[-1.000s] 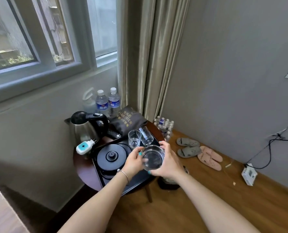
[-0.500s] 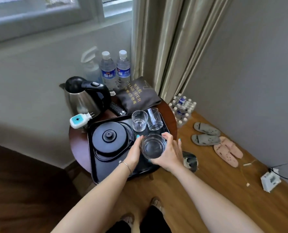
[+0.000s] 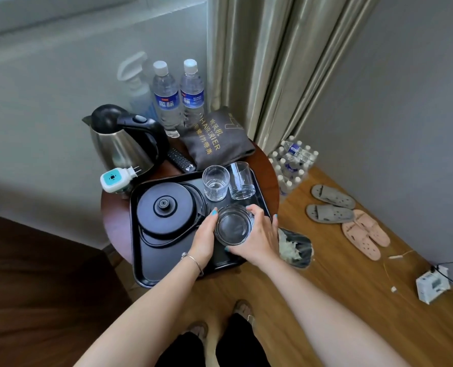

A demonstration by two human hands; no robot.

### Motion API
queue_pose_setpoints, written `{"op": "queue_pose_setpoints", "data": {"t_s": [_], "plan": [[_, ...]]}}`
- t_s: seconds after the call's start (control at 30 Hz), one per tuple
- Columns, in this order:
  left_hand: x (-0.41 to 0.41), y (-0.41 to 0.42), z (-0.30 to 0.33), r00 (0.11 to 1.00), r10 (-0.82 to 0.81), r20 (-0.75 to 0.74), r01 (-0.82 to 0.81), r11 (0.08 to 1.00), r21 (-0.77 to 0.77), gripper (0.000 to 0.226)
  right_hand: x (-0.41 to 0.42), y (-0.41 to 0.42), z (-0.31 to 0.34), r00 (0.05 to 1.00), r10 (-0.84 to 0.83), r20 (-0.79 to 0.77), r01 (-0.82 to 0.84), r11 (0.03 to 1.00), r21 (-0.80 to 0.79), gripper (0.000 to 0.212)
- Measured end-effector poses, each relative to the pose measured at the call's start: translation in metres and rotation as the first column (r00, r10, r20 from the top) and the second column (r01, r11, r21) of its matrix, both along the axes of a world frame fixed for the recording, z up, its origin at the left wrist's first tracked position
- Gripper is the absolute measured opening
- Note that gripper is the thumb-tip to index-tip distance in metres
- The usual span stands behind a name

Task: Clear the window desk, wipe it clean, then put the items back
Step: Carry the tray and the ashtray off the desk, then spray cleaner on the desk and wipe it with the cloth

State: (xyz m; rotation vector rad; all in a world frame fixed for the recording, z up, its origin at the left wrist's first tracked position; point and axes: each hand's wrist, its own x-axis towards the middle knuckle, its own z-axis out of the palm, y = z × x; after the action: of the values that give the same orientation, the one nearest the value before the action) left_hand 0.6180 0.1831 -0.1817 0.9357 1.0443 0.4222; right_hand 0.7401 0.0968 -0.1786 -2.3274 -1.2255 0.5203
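Note:
A round dark wooden desk stands under the window. On it lies a black tray with a black kettle base and two clear glasses. Over the tray's right side I hold a round glass ashtray: my left hand grips its left rim, my right hand wraps its right side. Behind the tray are a steel kettle, a remote, a grey hair-drier bag, two water bottles and a white-teal plug-in device.
A spray bottle stands against the wall. A curtain hangs behind the desk. On the wooden floor to the right are a pack of water bottles, a black-lined bin, two pairs of slippers and a white power adapter.
The view tilted down and drew closer to the desk. Both hands lowered the glass ashtray slightly towards the tray, keeping hold of it.

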Motion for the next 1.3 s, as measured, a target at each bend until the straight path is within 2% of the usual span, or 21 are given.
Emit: {"op": "queue_pose_setpoints", "data": {"t_s": [0.13,0.23,0.37,0.53,0.67,0.9,1.0,1.1,1.2,1.3], "plan": [[0.000,-0.001,-0.003,0.998,-0.018,-0.057,0.019,1.000,0.012,0.049,0.001,-0.001,0.002,0.999,0.041,0.004,-0.041,0.997,-0.061,0.121],[-0.004,0.003,0.000,0.980,-0.141,-0.144,0.160,0.978,0.131,0.054,0.001,-0.001,0.010,0.997,0.069,-0.036,-0.073,0.989,-0.127,0.130],[-0.010,0.017,0.020,0.964,-0.228,-0.137,0.247,0.959,0.142,0.050,0.003,-0.001,0.030,0.995,0.098,-0.025,-0.101,0.976,-0.193,0.131],[-0.023,0.041,0.067,0.947,-0.251,-0.198,0.293,0.931,0.219,0.044,0.002,0.015,0.068,0.992,0.114,0.053,-0.105,0.983,-0.148,0.118],[-0.040,0.058,0.094,0.943,-0.265,-0.203,0.316,0.903,0.290,0.022,-0.013,0.037,0.093,0.988,0.114,0.102,-0.102,0.987,-0.121,0.116],[-0.078,0.088,0.123,0.916,-0.277,-0.291,0.369,0.865,0.340,0.035,-0.045,0.073,0.123,0.984,0.146,0.103,-0.140,0.988,-0.066,0.111],[-0.090,0.105,0.136,0.882,-0.293,-0.369,0.434,0.808,0.397,0.035,-0.055,0.090,0.133,0.981,0.175,0.087,-0.170,0.984,-0.063,0.107],[-0.095,0.121,0.147,0.887,-0.270,-0.374,0.430,0.778,0.458,0.036,-0.059,0.112,0.137,0.989,0.145,-0.007,-0.146,0.989,-0.017,0.092],[-0.099,0.137,0.157,0.902,-0.177,-0.394,0.387,0.737,0.554,0.039,-0.059,0.143,0.143,0.975,0.086,-0.203,-0.070,0.994,0.084,0.055],[-0.102,0.157,0.164,0.901,-0.057,-0.430,0.355,0.667,0.655,0.042,-0.058,0.186,0.159,0.979,0.062,-0.192,-0.034,0.989,0.147,0.036]]}}
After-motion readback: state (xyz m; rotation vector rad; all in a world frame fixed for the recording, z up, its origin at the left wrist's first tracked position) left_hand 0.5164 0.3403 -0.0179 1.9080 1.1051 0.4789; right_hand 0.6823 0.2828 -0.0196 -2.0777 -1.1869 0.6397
